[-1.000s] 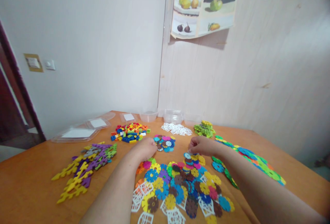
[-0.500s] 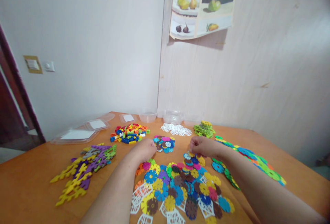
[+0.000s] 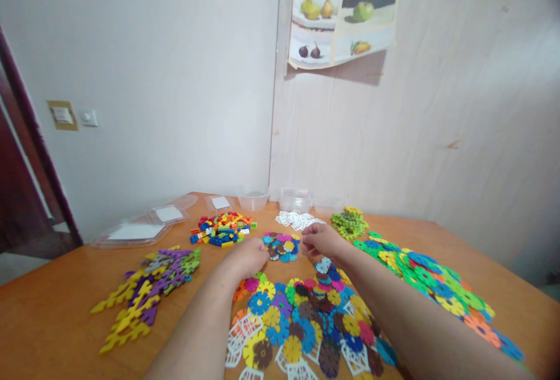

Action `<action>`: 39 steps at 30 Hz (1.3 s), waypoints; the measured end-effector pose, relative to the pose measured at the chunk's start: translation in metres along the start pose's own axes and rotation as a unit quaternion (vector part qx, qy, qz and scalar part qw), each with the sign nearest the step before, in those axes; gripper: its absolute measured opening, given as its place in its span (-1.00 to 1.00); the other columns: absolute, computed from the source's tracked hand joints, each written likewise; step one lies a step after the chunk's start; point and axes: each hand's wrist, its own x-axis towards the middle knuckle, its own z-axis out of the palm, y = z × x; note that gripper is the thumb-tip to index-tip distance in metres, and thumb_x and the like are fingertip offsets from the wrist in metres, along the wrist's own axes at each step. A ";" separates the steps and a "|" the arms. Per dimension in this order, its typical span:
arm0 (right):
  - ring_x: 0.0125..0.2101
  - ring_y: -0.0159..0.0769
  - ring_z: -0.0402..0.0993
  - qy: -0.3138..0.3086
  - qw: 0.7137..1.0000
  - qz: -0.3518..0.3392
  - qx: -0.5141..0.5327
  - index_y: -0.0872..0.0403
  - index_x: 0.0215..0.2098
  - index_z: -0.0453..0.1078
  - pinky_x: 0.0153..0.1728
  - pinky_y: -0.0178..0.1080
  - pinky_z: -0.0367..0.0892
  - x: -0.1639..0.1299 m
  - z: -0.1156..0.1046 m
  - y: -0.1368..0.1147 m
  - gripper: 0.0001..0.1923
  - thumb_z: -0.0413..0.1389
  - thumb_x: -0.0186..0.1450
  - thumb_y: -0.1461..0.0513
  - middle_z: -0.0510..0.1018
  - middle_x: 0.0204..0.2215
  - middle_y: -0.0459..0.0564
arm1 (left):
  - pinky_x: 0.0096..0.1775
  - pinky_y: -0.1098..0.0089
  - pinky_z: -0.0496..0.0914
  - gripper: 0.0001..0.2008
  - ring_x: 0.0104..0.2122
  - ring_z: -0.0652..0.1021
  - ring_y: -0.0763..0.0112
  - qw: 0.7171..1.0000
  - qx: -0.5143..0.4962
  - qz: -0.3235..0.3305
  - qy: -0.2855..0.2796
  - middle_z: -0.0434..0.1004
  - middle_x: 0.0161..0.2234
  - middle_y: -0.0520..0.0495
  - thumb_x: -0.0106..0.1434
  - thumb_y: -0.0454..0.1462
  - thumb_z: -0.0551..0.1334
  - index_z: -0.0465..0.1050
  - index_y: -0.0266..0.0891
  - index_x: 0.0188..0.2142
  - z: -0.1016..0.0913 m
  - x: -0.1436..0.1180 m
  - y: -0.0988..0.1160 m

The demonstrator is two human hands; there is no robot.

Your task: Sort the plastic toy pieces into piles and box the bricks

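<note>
A small heap of notched plastic discs [image 3: 280, 248] in mixed colours lies between my hands, with a yellow disc on top. My left hand [image 3: 250, 258] is at the heap's left edge, its fingers curled closed; whatever they may hold is hidden. To the right of the heap, my right hand [image 3: 322, 241] hovers with fingers bent and slightly apart, nothing visible in them. Nearer me spreads a large pile of notched discs [image 3: 306, 310], with white lattice pieces [image 3: 301, 369] mixed in. A short run of overlapping discs [image 3: 324, 266] lies just below my right hand.
Toothed strips [image 3: 149, 286] and bricks [image 3: 223, 228] lie left on the table [image 3: 52, 304]. White lattice pieces [image 3: 297, 220] and green pieces [image 3: 349, 223] lie farther back. Green, blue and yellow flower pieces [image 3: 437, 281] spread right. Clear tubs [image 3: 295, 199] and lids [image 3: 131, 233] line the back and left.
My right hand has moved left, from above the large pile's far end to beside the small heap. A yellow disc now shows on the heap's top. My left hand stays about in place.
</note>
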 end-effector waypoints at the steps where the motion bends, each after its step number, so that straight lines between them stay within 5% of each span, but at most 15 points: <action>1: -0.60 -0.44 0.40 0.002 1.000 -0.003 -0.019 0.05 -0.39 0.27 -0.60 -0.43 0.24 -0.001 -0.007 0.003 -0.87 0.13 0.14 0.36 0.40 -0.64 -0.20 | -0.57 0.45 0.00 -0.86 -0.64 0.24 0.52 1.000 0.002 0.002 0.000 0.27 -0.63 0.09 0.06 -0.33 0.16 0.25 -0.22 -0.59 0.000 0.001 0.000; 11: -0.57 -0.43 0.31 -0.032 0.976 -0.013 -0.213 0.09 -0.54 0.35 -0.55 -0.39 0.14 -0.029 -0.076 0.036 -0.80 0.32 0.00 0.28 0.39 -0.65 -0.20 | -0.55 0.46 0.05 -0.85 -0.62 0.28 0.49 1.000 0.003 -0.010 0.003 0.28 -0.64 0.08 0.09 -0.34 0.16 0.29 -0.22 -0.59 0.002 0.003 0.001; 17: -0.52 -0.40 0.34 -0.035 0.953 0.013 -0.300 0.08 -0.51 0.35 -0.53 -0.39 0.13 -0.042 -0.084 0.051 -0.74 0.34 0.05 0.16 0.43 -0.59 -0.16 | -0.55 0.45 0.03 -0.84 -0.63 0.26 0.49 1.000 0.001 -0.008 0.010 0.26 -0.65 0.09 0.09 -0.36 0.17 0.28 -0.22 -0.60 0.001 0.001 0.003; 24: -0.60 -0.47 0.26 -0.043 0.974 0.001 -0.221 0.07 -0.53 0.24 -0.58 -0.42 0.09 -0.041 -0.085 0.048 -0.68 0.33 0.06 0.21 0.32 -0.67 -0.24 | -0.56 0.45 0.02 -0.84 -0.62 0.28 0.49 1.000 0.006 -0.004 0.012 0.28 -0.63 0.06 0.10 -0.34 0.15 0.27 -0.22 -0.60 0.000 -0.002 0.005; 32: -0.69 -0.47 0.32 -0.083 0.996 -0.002 -0.013 0.07 -0.49 0.29 -0.66 -0.45 0.18 -0.033 -0.038 0.012 -0.82 0.22 0.15 0.25 0.42 -0.72 -0.18 | -0.56 0.45 0.01 -0.85 -0.63 0.24 0.51 1.000 0.008 -0.004 0.004 0.25 -0.64 0.09 0.05 -0.33 0.16 0.21 -0.21 -0.60 0.003 0.005 -0.002; 39: -0.66 -0.46 0.42 -0.056 0.998 0.014 0.027 0.07 -0.49 0.23 -0.55 -0.41 0.37 -0.010 0.014 -0.008 -0.84 0.06 0.23 0.35 0.45 -0.68 -0.16 | -0.57 0.45 0.03 -0.86 -0.62 0.26 0.50 1.000 0.008 0.010 0.002 0.29 -0.62 0.08 0.06 -0.32 0.14 0.26 -0.22 -0.60 0.004 0.007 -0.005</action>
